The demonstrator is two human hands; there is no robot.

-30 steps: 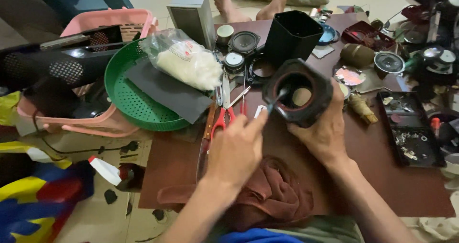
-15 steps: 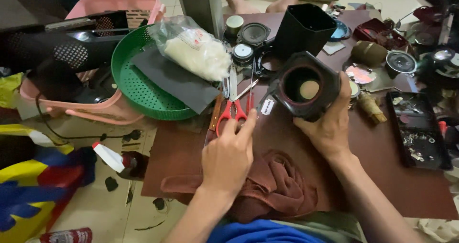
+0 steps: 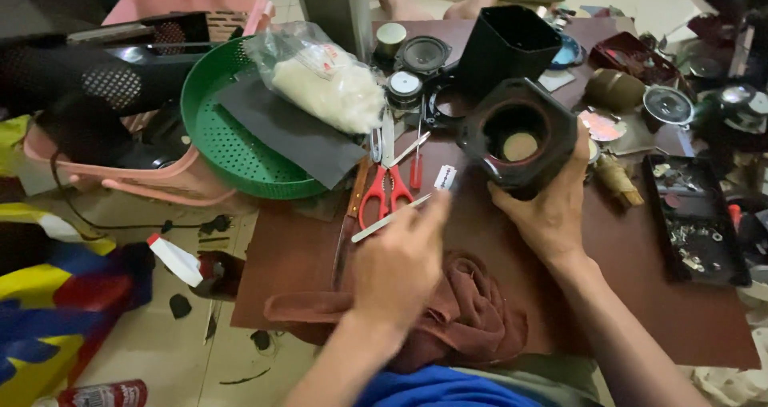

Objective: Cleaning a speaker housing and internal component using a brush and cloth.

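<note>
Two bare hands work over a cluttered brown table (image 3: pixel 640 295) — one gripping a black speaker housing (image 3: pixel 520 135), the other pinching a thin white stick (image 3: pixel 392 217).

Largest nearby is the green perforated basket (image 3: pixel 216 135), holding a dark sheet and a clear bag of white stuffing (image 3: pixel 324 79), well left of the housing. A reddish-brown cloth (image 3: pixel 472 311) lies bunched under the wrists. The right hand (image 3: pixel 552 207) wraps the housing from below, tilted up off the table; the left hand (image 3: pixel 400 259) is closed on the stick, just beside red-handled scissors (image 3: pixel 384 187) and a small razor blade (image 3: pixel 445 176).
</note>
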